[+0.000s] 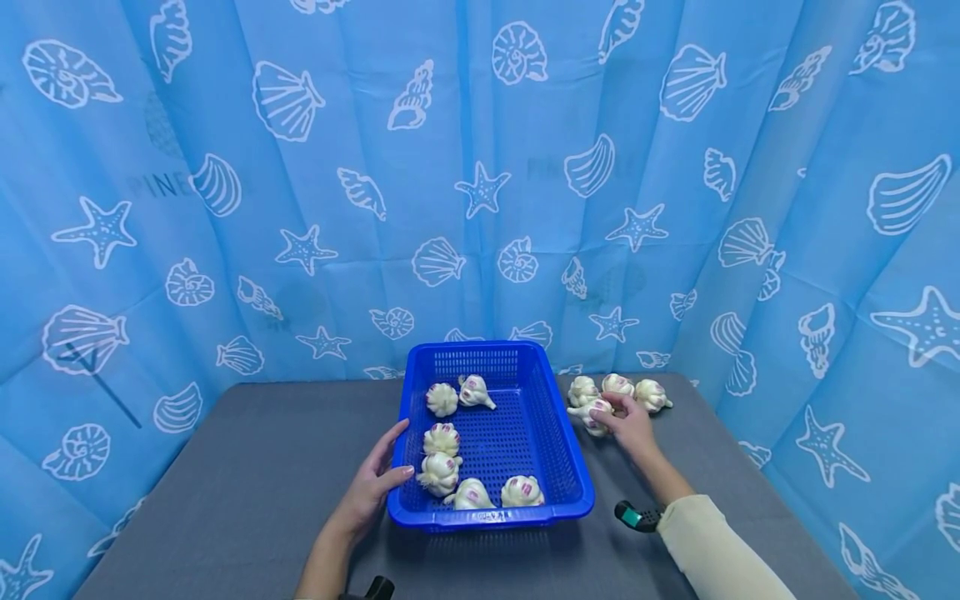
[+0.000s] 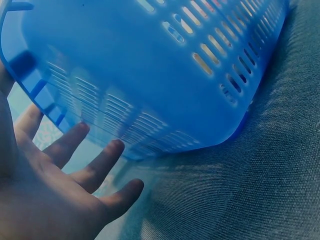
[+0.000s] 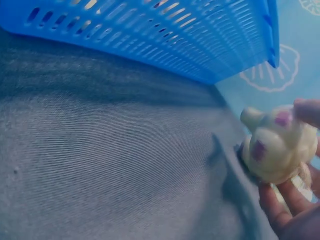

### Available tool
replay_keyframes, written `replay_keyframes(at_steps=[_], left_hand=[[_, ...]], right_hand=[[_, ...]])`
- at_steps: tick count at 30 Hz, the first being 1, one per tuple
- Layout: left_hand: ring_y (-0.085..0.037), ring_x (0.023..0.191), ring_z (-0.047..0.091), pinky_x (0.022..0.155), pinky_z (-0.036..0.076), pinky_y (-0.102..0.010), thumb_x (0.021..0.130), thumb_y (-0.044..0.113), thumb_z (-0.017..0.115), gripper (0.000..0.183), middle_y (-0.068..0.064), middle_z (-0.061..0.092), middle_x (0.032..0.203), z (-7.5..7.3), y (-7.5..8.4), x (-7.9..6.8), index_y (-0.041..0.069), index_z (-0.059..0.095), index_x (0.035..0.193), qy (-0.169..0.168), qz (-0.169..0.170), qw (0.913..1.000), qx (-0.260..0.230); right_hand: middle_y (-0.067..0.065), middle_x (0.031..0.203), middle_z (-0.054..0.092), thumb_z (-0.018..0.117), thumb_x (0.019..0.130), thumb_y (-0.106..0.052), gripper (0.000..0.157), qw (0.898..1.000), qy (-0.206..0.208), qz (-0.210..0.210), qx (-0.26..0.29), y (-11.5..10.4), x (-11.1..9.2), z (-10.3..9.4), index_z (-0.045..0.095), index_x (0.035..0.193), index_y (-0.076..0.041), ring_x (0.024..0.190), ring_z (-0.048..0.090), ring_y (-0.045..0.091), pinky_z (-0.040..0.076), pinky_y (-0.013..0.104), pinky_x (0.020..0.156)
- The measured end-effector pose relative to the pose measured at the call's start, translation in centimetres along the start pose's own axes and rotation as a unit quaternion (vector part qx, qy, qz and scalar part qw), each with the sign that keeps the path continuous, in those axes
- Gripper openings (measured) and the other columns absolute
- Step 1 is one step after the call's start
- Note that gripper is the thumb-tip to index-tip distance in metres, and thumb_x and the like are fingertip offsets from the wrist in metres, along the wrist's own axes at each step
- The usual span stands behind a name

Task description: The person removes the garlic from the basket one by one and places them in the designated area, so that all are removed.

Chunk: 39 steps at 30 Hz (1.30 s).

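A blue plastic basket stands on the grey cloth, with several garlic bulbs inside along its left and near sides, such as one bulb in the near right corner. My left hand touches the basket's left rim with thumb and forefinger. In the left wrist view its other fingers spread, fairly straight, beside the slotted wall. To the right of the basket, my right hand grips a garlic bulb between the thumb on top and the fingers beneath. Three more bulbs, one of them a garlic bulb, lie around that hand.
Grey cloth covers the table on both sides of the basket. A blue curtain with white shell prints hangs close behind and along the sides. Dark straps, one with a green patch, sit at the wrists.
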State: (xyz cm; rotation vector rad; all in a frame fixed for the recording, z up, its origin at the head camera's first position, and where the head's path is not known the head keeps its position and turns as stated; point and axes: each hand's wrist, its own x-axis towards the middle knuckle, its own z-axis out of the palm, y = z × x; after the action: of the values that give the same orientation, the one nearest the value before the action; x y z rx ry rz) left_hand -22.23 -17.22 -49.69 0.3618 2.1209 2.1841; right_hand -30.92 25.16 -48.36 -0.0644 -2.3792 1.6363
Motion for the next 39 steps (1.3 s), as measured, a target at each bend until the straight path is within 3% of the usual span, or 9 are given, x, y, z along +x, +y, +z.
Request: replay_keyframes(at_steps=[6,19,27,34,39], left_hand=[[-0.043,0.138,0.029,0.105,0.032,-0.061,0.096,0.017,0.058,0.063,-0.017,0.021,0.157,0.1,0.3,0.0,0.028,0.030,0.152,0.001,-0.011,0.9999,-0.011],[-0.042,0.138,0.030,0.104,0.033,-0.061,0.096,0.019,0.058,0.065,-0.015,0.021,0.158,0.1,0.1,0.2,0.028,0.029,0.153,0.002,-0.023,0.9997,-0.012],[-0.043,0.138,0.030,0.104,0.033,-0.060,0.096,0.018,0.057,0.064,-0.017,0.019,0.158,0.0,0.2,0.2,0.029,0.028,0.153,-0.003,-0.025,0.9995,-0.016],[-0.043,0.138,0.028,0.105,0.032,-0.061,0.096,0.018,0.057,0.065,-0.016,0.019,0.158,0.0,0.2,0.2,0.028,0.028,0.153,-0.003,-0.023,0.9996,-0.014],[-0.043,0.139,0.029,0.105,0.031,-0.061,0.096,0.019,0.058,0.064,-0.015,0.020,0.158,0.0,0.2,0.2,0.030,0.029,0.152,0.002,-0.025,0.9996,-0.015]], right_hand=[[0.030,0.122,0.058,0.072,0.087,-0.006,0.043,0.999,0.011,-0.008,-0.031,0.6,-0.2,0.4,0.055,0.123,0.012,0.108,0.054,0.032,0.045,0.017,0.075],[0.032,0.117,0.059,0.073,0.084,-0.004,0.042,0.998,0.012,-0.012,-0.065,1.1,-0.3,0.6,0.056,0.119,0.013,0.103,0.057,0.037,0.047,0.025,0.077],[0.032,0.118,0.058,0.072,0.085,-0.007,0.043,0.997,0.004,-0.012,-0.079,1.1,-0.2,0.5,0.055,0.119,0.012,0.106,0.056,0.041,0.047,0.042,0.085],[0.032,0.119,0.058,0.073,0.085,-0.009,0.044,0.996,0.003,-0.008,-0.084,1.3,0.0,0.5,0.055,0.120,0.010,0.106,0.058,0.041,0.047,0.039,0.084],[0.033,0.120,0.057,0.073,0.084,-0.007,0.046,0.997,0.003,-0.012,-0.078,1.3,-0.1,0.4,0.053,0.122,0.012,0.109,0.056,0.043,0.047,0.045,0.088]])
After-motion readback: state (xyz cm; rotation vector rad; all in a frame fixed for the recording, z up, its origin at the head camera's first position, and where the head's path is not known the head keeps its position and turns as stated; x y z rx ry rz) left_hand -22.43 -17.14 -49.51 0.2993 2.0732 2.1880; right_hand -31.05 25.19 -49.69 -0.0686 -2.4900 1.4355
